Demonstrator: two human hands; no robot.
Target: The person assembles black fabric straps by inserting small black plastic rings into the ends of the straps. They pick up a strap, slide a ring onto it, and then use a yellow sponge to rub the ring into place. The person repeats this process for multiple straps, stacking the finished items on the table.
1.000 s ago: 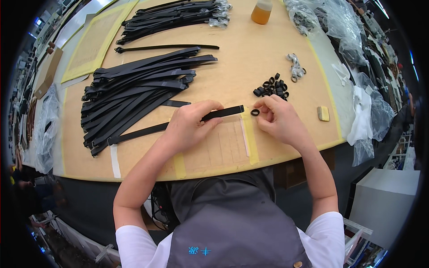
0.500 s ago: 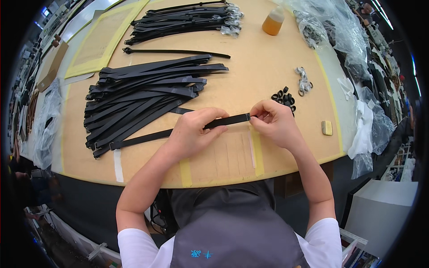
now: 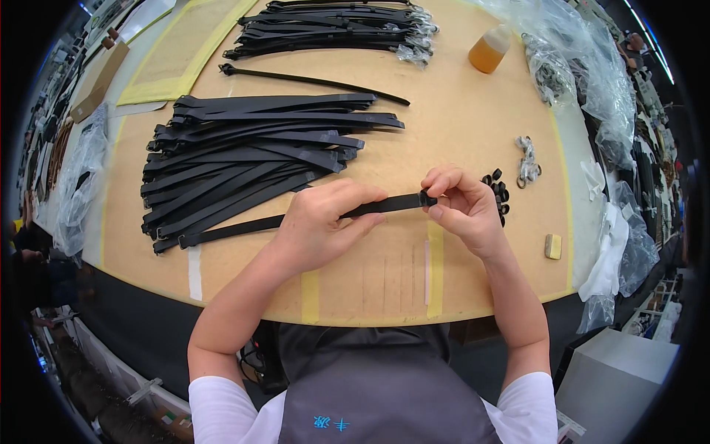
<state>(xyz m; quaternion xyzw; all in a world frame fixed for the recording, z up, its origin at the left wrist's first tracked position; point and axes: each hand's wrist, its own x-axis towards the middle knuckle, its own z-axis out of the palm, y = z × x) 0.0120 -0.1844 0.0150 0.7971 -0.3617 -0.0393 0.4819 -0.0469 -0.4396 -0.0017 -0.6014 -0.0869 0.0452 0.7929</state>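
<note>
A flat black strap [image 3: 403, 203] with a buckle at its far-left end runs across the table's front. My left hand [image 3: 322, 220] is closed round its right part, thumb below and fingers above. At the strap's right tip, my right hand [image 3: 467, 211] pinches a small black loop [image 3: 427, 198] between thumb and fingers. The loop appears to be around the tip, though the fingers hide part of it. More loose black loops [image 3: 500, 194] lie just beyond my right hand. Left of centre is a big pile of similar black straps [image 3: 237, 159], their buckles to the left.
Finished-looking straps with wrapped ends [image 3: 333, 33] lie at the back, and a single narrow strap [image 3: 318, 83] in front of them. Right of these stand an amber bottle [image 3: 489, 49], metal rings [image 3: 528, 161], a yellow-white block [image 3: 553, 246] and plastic bags [image 3: 592, 81].
My right fingers have spread a little, and the black loop now shows at the strap's tip. Both hands have shifted slightly right, and the whole view has moved a bit.
</note>
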